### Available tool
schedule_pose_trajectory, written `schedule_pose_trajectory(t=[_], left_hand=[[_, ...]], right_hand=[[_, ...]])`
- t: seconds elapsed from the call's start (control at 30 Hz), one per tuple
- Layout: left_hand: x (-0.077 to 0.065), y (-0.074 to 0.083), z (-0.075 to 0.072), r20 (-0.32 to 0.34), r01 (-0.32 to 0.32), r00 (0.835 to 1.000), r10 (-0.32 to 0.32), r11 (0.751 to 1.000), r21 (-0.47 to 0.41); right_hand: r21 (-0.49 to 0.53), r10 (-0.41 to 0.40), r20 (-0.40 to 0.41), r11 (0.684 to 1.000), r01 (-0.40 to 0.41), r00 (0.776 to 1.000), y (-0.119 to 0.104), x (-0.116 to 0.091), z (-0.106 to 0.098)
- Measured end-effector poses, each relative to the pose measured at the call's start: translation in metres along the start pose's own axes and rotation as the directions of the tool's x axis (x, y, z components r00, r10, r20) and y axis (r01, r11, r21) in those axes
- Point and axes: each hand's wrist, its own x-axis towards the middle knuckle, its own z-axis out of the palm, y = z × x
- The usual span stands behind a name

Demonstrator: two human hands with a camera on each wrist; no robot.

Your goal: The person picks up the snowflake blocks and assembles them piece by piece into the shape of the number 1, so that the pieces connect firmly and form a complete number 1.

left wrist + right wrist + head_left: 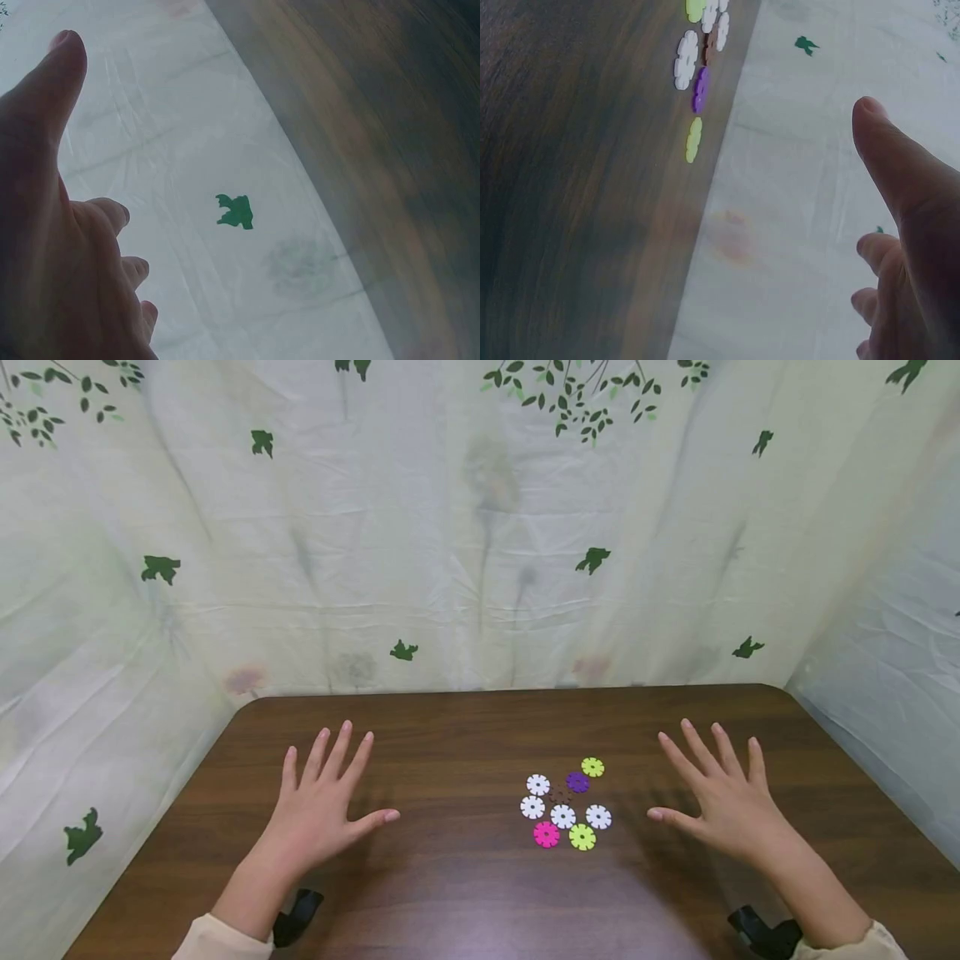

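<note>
Several flat, notched, flower-shaped discs lie in a loose cluster on the brown wooden table (pixel 450 893), right of its middle. Among them are a pink disc (pixel 546 835), a purple disc (pixel 577 782), a brown disc (pixel 560 794) that blends into the wood, a yellow-green disc (pixel 582 837) in front, another yellow-green disc (pixel 592 767) at the back, and several white discs (pixel 562 816). My left hand (pixel 318 814) is spread over the table's left side, holding nothing. On the other side, my right hand (pixel 731 806) is spread too, its thumb pointing toward the cluster, apart from the discs.
A pale curtain (pixel 450 527) printed with green leaves and birds hangs behind the table's far edge and along both sides. Dark straps (pixel 297 917) sit at both wrists, below light sleeves.
</note>
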Motion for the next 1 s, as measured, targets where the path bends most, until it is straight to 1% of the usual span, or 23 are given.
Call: schedule_pose_trajectory(t=[0.47, 0.57, 0.67, 0.73, 0.8, 0.87, 1.0], left_hand=[[-0.0011, 0.0009, 0.0006, -0.018, -0.025, 1.0, 0.026, 1.0, 0.015], [-0.0011, 0.0006, 0.0011, -0.034, -0.039, 0.999, 0.04, 0.999, 0.018], [-0.0009, 0.0003, 0.0022, -0.071, -0.075, 0.995, 0.076, 0.997, 0.017], [-0.0003, 0.0004, 0.0032, -0.106, -0.113, 0.988, 0.114, 0.993, 0.018], [0.0006, 0.0006, 0.0043, -0.148, -0.158, 0.976, 0.159, 0.987, 0.019], [0.0024, 0.0013, 0.0053, -0.194, -0.205, 0.96, 0.203, 0.979, 0.011], [0.0061, 0.0053, 0.0087, -0.291, -0.29, 0.918, 0.269, 0.957, -0.032]], right_hand=[[0.007, 0.0, 0.006, 1.0, 0.0, 1.0, -0.0001, -0.0001, -0.0006], [0.007, -0.003, 0.005, 1.0, 0.003, 1.0, 0.0, 0.0001, -0.0011], [0.019, -0.009, 0.003, 1.0, 0.009, 1.0, -0.0002, 0.0009, -0.0019], [0.046, -0.015, 0.004, 0.999, 0.015, 1.0, -0.0005, 0.0016, -0.0032], [0.096, -0.018, 0.006, 0.995, 0.018, 1.0, -0.0011, 0.0025, -0.0043], [0.156, -0.019, 0.011, 0.988, 0.017, 1.0, -0.0015, 0.0031, -0.0055], [0.263, -0.021, 0.016, 0.965, 0.016, 1.0, -0.0032, 0.0045, -0.0064]])
